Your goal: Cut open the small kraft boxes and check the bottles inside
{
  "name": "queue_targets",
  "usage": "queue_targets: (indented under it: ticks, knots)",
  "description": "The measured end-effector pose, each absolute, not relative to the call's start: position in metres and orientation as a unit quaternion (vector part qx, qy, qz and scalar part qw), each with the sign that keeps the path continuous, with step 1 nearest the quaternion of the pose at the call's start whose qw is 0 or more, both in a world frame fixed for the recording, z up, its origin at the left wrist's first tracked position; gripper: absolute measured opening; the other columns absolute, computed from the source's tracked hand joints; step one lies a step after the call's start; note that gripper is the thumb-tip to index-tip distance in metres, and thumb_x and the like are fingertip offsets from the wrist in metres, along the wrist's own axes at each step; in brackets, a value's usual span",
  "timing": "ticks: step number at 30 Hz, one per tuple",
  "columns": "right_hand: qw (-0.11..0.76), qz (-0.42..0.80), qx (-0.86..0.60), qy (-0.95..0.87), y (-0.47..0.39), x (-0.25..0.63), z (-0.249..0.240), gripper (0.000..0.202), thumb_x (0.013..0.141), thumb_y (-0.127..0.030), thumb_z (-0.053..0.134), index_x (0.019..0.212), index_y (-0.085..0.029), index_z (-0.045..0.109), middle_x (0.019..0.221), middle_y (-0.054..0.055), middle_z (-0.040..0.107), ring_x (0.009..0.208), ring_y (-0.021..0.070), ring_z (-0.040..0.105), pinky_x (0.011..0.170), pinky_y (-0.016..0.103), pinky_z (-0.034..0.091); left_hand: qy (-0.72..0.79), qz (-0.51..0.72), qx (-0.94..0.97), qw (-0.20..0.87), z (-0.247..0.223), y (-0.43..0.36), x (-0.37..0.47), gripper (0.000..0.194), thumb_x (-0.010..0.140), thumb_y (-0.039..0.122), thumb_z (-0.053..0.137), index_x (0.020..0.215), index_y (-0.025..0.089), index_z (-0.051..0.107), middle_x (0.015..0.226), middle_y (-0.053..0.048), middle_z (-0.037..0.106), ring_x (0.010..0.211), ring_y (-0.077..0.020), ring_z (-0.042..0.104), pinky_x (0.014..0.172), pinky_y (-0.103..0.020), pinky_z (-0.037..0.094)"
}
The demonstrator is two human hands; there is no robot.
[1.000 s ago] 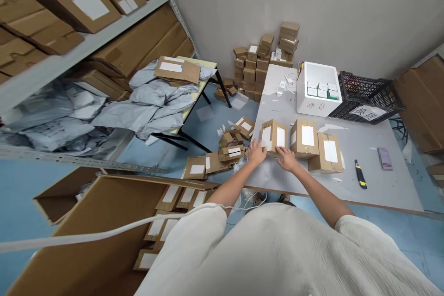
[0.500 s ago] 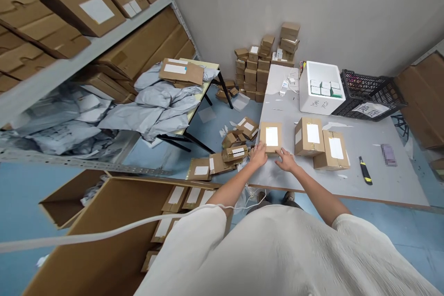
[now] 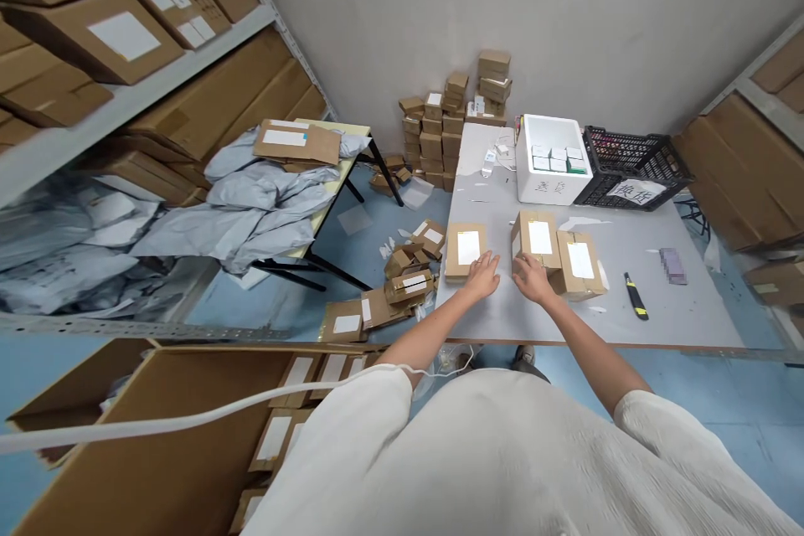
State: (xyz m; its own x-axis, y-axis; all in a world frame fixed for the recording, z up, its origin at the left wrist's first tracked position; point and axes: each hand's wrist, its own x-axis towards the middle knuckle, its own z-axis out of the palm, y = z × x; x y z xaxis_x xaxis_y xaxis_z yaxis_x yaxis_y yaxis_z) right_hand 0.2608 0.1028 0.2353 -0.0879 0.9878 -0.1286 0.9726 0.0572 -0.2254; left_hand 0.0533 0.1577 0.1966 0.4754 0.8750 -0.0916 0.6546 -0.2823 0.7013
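A flat cardboard box (image 3: pixel 457 251) with a white label lies at the left edge of the grey table. Just right of it is my left hand (image 3: pixel 483 275), fingers spread and empty, close to the box's side. My right hand (image 3: pixel 531 276) is at the front left of a taller labelled box (image 3: pixel 545 239), its fingers apart near or against the cardboard; the exact contact is hard to see. Another labelled box (image 3: pixel 580 264) leans beside the taller one. A yellow-and-black cutter (image 3: pixel 636 296) rests farther right.
A white foam box (image 3: pixel 553 159) and a black crate (image 3: pixel 634 167) occupy the table's back. Small boxes are piled on the floor to the left. Grey parcels (image 3: pixel 251 209) cover a side table (image 3: pixel 344 172). A white cable (image 3: pixel 207 414) crosses in front of me.
My hands have left the flat box and moved right, the right hand as far as the taller box. The view has shifted, so the table scene appears farther left.
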Motion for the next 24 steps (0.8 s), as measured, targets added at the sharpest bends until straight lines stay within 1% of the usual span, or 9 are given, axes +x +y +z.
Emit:
queue_targets:
  ticks: [3, 6, 10, 12, 14, 16, 19, 22, 24]
  knots:
    - [0.035, 0.115, -0.695, -0.709, 0.099, 0.301, 0.235, 0.059, 0.105, -0.035, 0.052, 0.163, -0.022, 0.055, 0.175, 0.018, 0.042, 0.155, 0.0405, 0.043, 0.118, 0.055, 0.044, 0.456, 0.146, 0.811, 0.336, 0.208, 0.154, 0.099, 0.070, 0.098, 0.030, 0.065, 0.166, 0.024, 0.048, 0.179, -0.015, 0.037, 0.167, -0.0400, 0.032, 0.137, -0.058, 0.026]
    - [0.041, 0.119, -0.702, -0.701, 0.096, 0.344, 0.232, 0.059, 0.104, -0.035, 0.053, 0.161, -0.019, 0.056, 0.174, 0.020, 0.042, 0.155, 0.0400, 0.041, 0.120, 0.055, 0.043, 0.429, 0.142, 0.836, 0.312, 0.218, 0.151, 0.147, 0.070, 0.101, 0.029, 0.059, 0.169, 0.024, 0.043, 0.180, -0.014, 0.036, 0.167, -0.0360, 0.034, 0.135, -0.056, 0.031]
    - [0.048, 0.131, -0.697, -0.703, 0.100, 0.400, 0.224, 0.059, 0.102, -0.036, 0.055, 0.159, -0.020, 0.056, 0.174, 0.020, 0.041, 0.152, 0.0405, 0.043, 0.119, 0.057, 0.043, 0.408, 0.137, 0.863, 0.265, 0.220, 0.153, 0.210, 0.068, 0.103, 0.024, 0.052, 0.170, 0.022, 0.041, 0.179, -0.015, 0.039, 0.166, -0.0302, 0.035, 0.135, -0.051, 0.032]
    - [0.039, 0.136, -0.691, -0.709, 0.105, 0.423, 0.219, 0.060, 0.102, -0.036, 0.056, 0.160, -0.020, 0.056, 0.174, 0.020, 0.040, 0.152, 0.0402, 0.043, 0.119, 0.057, 0.042, 0.427, 0.118, 0.863, 0.243, 0.216, 0.155, 0.232, 0.070, 0.102, 0.022, 0.051, 0.171, 0.019, 0.038, 0.176, -0.017, 0.043, 0.164, -0.0296, 0.040, 0.133, -0.050, 0.034]
    - [0.027, 0.144, -0.679, -0.719, 0.111, 0.439, 0.215, 0.059, 0.103, -0.037, 0.055, 0.160, -0.020, 0.056, 0.174, 0.019, 0.040, 0.153, 0.0395, 0.042, 0.119, 0.056, 0.041, 0.467, 0.092, 0.851, 0.220, 0.211, 0.155, 0.245, 0.072, 0.102, 0.022, 0.050, 0.172, 0.017, 0.036, 0.172, -0.020, 0.047, 0.160, -0.0318, 0.045, 0.129, -0.050, 0.037]
    - [0.022, 0.153, -0.660, -0.735, 0.117, 0.448, 0.213, 0.058, 0.105, -0.037, 0.052, 0.161, -0.021, 0.055, 0.173, 0.019, 0.043, 0.155, 0.0386, 0.040, 0.121, 0.056, 0.039, 0.504, 0.072, 0.837, 0.199, 0.209, 0.153, 0.250, 0.070, 0.104, 0.027, 0.051, 0.172, 0.016, 0.036, 0.171, -0.022, 0.048, 0.157, -0.0349, 0.048, 0.127, -0.051, 0.039]
    - [0.033, 0.168, -0.630, -0.758, 0.124, 0.447, 0.214, 0.060, 0.107, -0.037, 0.049, 0.164, -0.022, 0.052, 0.172, 0.019, 0.045, 0.156, 0.0387, 0.040, 0.122, 0.057, 0.037, 0.540, 0.061, 0.820, 0.181, 0.210, 0.148, 0.250, 0.069, 0.108, 0.038, 0.050, 0.172, 0.014, 0.036, 0.172, -0.023, 0.045, 0.157, -0.0374, 0.046, 0.127, -0.050, 0.038]
    - [0.062, 0.186, -0.613, -0.765, 0.126, 0.437, 0.216, 0.064, 0.106, -0.036, 0.048, 0.168, -0.020, 0.048, 0.174, 0.020, 0.043, 0.156, 0.0397, 0.042, 0.122, 0.058, 0.038, 0.563, 0.054, 0.803, 0.190, 0.214, 0.147, 0.242, 0.075, 0.110, 0.051, 0.049, 0.173, 0.014, 0.033, 0.173, -0.025, 0.042, 0.160, -0.0384, 0.043, 0.128, -0.050, 0.036]
    - [0.086, 0.206, -0.597, -0.771, 0.126, 0.428, 0.217, 0.069, 0.105, -0.035, 0.048, 0.172, -0.018, 0.041, 0.176, 0.020, 0.041, 0.156, 0.0392, 0.042, 0.123, 0.057, 0.039, 0.573, 0.048, 0.792, 0.207, 0.216, 0.149, 0.233, 0.083, 0.109, 0.058, 0.048, 0.176, 0.014, 0.028, 0.175, -0.025, 0.039, 0.163, -0.0386, 0.039, 0.130, -0.049, 0.033]
